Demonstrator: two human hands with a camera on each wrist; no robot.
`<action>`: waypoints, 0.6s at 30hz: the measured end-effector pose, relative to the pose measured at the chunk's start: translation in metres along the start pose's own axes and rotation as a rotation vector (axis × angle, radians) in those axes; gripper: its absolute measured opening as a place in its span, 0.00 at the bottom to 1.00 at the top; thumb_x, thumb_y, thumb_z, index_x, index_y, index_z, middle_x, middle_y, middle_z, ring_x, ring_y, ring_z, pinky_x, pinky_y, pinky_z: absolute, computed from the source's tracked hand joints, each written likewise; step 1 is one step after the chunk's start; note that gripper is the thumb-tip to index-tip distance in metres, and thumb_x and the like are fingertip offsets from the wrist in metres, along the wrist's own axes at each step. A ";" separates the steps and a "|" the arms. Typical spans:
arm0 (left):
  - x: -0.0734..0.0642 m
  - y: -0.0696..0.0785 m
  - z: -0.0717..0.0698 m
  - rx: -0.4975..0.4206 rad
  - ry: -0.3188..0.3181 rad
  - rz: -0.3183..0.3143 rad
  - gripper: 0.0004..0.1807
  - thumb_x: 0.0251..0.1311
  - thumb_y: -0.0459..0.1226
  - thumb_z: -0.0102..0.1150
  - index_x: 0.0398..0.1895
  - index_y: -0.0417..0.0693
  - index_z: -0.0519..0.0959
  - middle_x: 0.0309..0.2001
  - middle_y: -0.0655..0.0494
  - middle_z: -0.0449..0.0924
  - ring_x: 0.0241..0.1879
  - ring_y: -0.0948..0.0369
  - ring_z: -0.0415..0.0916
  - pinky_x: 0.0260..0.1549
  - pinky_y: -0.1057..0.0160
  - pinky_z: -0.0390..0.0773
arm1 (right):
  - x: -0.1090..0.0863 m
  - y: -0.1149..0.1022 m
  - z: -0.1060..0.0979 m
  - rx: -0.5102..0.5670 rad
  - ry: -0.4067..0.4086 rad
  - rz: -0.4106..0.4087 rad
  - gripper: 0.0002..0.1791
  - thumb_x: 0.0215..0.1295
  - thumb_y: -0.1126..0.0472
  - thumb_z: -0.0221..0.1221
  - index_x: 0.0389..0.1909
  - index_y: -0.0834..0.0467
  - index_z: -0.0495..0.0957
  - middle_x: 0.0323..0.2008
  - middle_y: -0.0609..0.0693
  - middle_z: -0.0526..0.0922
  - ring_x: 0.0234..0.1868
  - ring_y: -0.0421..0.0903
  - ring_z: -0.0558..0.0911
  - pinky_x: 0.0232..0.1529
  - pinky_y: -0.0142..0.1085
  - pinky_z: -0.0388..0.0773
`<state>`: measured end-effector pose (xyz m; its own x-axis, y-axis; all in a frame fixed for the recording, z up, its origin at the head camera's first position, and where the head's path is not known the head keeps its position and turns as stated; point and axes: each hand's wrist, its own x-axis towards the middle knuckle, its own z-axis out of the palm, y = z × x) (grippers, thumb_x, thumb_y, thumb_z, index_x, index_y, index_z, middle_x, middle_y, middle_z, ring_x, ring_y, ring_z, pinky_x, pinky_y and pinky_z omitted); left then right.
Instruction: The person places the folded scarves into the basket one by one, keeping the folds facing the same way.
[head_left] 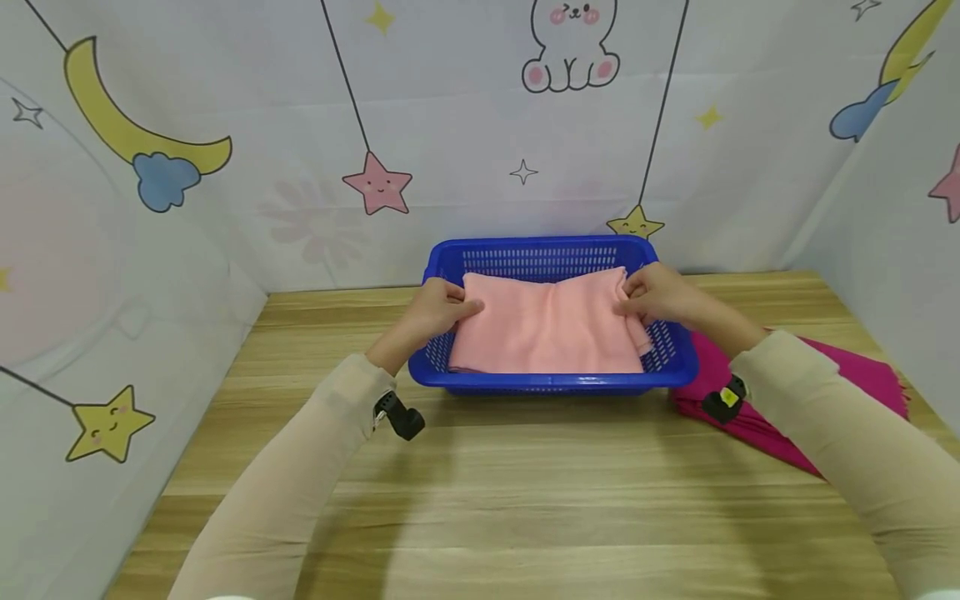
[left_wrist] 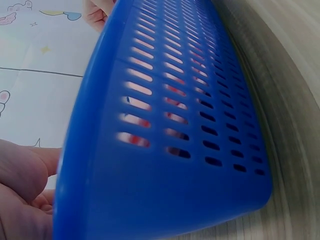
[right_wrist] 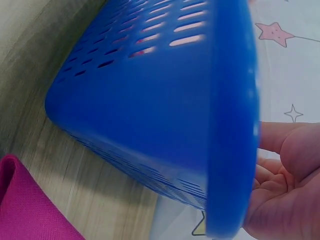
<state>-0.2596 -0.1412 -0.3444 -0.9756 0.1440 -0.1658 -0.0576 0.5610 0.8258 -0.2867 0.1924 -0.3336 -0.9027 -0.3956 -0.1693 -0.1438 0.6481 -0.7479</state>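
A folded pink cloth (head_left: 547, 325) lies inside the blue plastic basket (head_left: 555, 380), nearly as wide as its opening. My left hand (head_left: 437, 308) pinches the cloth's left edge between thumb and fingers. On the other side, my right hand (head_left: 657, 296) pinches the right edge, where a fringed layer shows. In the left wrist view the basket's slotted wall (left_wrist: 160, 190) hides the cloth end of the left hand (left_wrist: 22, 180). The basket rim (right_wrist: 232, 125) likewise covers the fingertips of the right hand (right_wrist: 290, 175) in the right wrist view.
A magenta cloth (head_left: 862, 375) with a fringed end lies on the wooden table (head_left: 525, 483), right of the basket and partly under the right forearm. Behind the basket hangs a white patterned curtain (head_left: 465, 108). Small black cameras (head_left: 405, 419) are strapped at both wrists.
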 end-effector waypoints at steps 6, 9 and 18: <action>0.000 0.000 0.000 0.021 0.000 0.009 0.19 0.69 0.38 0.60 0.53 0.29 0.80 0.39 0.41 0.84 0.32 0.59 0.79 0.34 0.65 0.83 | -0.001 -0.002 0.001 -0.031 0.021 -0.005 0.10 0.65 0.69 0.64 0.38 0.74 0.77 0.20 0.48 0.78 0.23 0.39 0.79 0.26 0.32 0.82; 0.000 -0.001 0.001 0.034 0.000 0.018 0.19 0.70 0.38 0.60 0.53 0.29 0.80 0.39 0.41 0.84 0.32 0.58 0.80 0.34 0.64 0.84 | -0.002 -0.001 0.000 -0.023 0.034 -0.010 0.12 0.64 0.69 0.64 0.40 0.77 0.77 0.23 0.52 0.82 0.23 0.40 0.81 0.26 0.34 0.83; -0.004 0.001 0.000 0.103 -0.002 0.042 0.15 0.71 0.38 0.57 0.45 0.32 0.83 0.28 0.49 0.79 0.27 0.60 0.74 0.27 0.67 0.76 | -0.006 -0.002 -0.002 0.012 0.032 0.007 0.14 0.65 0.71 0.62 0.43 0.81 0.75 0.31 0.65 0.85 0.27 0.48 0.86 0.30 0.40 0.85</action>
<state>-0.2558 -0.1415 -0.3432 -0.9762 0.1712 -0.1332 0.0060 0.6349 0.7726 -0.2823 0.1949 -0.3300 -0.9163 -0.3695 -0.1541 -0.1325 0.6431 -0.7542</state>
